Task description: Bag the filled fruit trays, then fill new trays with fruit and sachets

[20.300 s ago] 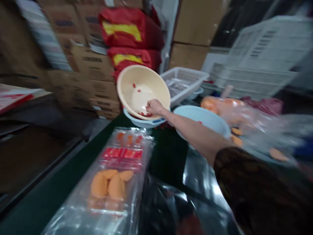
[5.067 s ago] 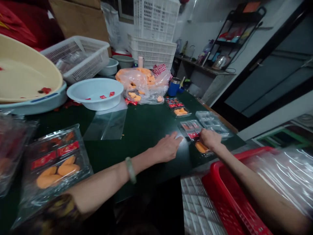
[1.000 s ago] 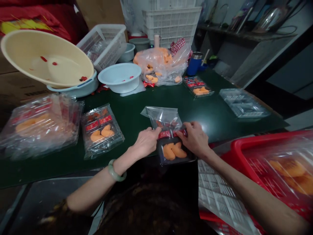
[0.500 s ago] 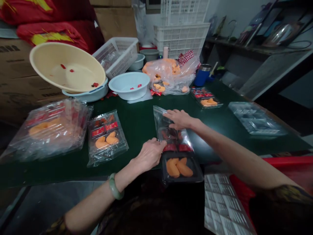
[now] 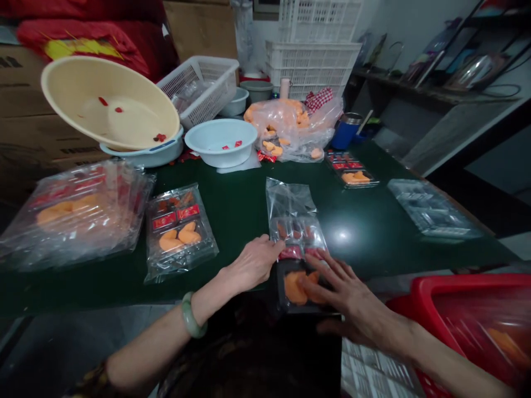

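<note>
A black compartment tray [image 5: 286, 298] with orange shaped pieces and red packets juts over the table's front edge. Its far part sits inside a clear plastic bag [image 5: 292, 199], whose far end lies flat on the table. My left hand [image 5: 257, 262], with a green bangle at the wrist, is closed on the bag's left edge beside the red packets. Over the tray's near right side is my right hand [image 5: 352, 298], slightly blurred, fingers spread and touching the tray's top; its thumb is below the near edge.
Bagged trays [image 5: 87, 215] are stacked at left, with one bagged tray [image 5: 178, 232] beside them. Behind stand a blue basin [image 5: 219, 138], a cream basin [image 5: 103, 121] and a bag of orange pieces [image 5: 286, 127]. Clear empty trays [image 5: 431, 207] lie right; a red tub [image 5: 435, 293] stands near my right arm.
My right hand has moved from the bag's far end back toward me, onto the near part of the tray. My left hand has stayed at the bag's left edge.
</note>
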A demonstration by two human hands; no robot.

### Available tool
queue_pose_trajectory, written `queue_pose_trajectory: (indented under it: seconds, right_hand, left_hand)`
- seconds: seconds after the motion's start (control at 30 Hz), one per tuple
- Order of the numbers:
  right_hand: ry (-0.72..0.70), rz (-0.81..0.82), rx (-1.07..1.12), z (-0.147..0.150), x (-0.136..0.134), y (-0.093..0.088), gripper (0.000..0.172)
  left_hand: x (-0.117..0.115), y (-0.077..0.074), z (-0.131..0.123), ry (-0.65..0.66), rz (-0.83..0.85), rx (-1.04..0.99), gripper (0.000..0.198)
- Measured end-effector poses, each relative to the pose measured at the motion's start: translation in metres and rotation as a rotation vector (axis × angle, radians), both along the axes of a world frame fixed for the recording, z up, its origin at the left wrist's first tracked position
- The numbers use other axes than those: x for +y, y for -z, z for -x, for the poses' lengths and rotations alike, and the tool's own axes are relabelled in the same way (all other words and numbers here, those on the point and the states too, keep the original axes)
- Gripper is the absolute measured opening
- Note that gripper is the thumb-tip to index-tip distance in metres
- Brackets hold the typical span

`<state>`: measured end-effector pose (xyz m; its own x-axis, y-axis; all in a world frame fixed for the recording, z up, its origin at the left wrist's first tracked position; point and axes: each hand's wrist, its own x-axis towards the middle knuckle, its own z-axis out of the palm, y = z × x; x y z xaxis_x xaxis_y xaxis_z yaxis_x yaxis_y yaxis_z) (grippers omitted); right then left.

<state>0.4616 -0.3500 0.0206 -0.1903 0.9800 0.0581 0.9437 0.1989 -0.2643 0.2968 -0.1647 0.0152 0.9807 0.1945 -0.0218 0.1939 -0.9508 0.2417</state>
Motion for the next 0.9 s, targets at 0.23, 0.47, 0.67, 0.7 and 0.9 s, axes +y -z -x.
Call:
queue_pose_trajectory:
  seconds: [0.23,0.47,0.67,0.7,0.9]
  right_hand:
    - [0.337,-0.355,0.145,0.006,0.039,0.040,0.017]
    - [0.434,-0.298,-0.194,0.031,0.084,0.026,0.019]
    - [0.307,-0.314,-0.352,0.034,0.116,0.023,0.021]
    - [0.305,-0.341,-0.334,0.037,0.122,0.023,0.021]
    - [0.251,-0.525,-0.180,0.086,0.165,0.010,0.030]
  left_hand:
    - [-0.006,-0.008,0.000,-0.029,-0.131,0.036,0.025]
    - [-0.011,-0.003,0.011,-0.171,-0.185,0.015,0.024]
    - [-0.016,-0.008,0.014,-0.168,-0.221,-0.046,0.020]
    - [-0.016,-0.011,0.019,-0.193,-0.232,-0.080,0.018]
    - [0.000,-0.031,0.066,-0.372,-0.372,-0.442,0.017]
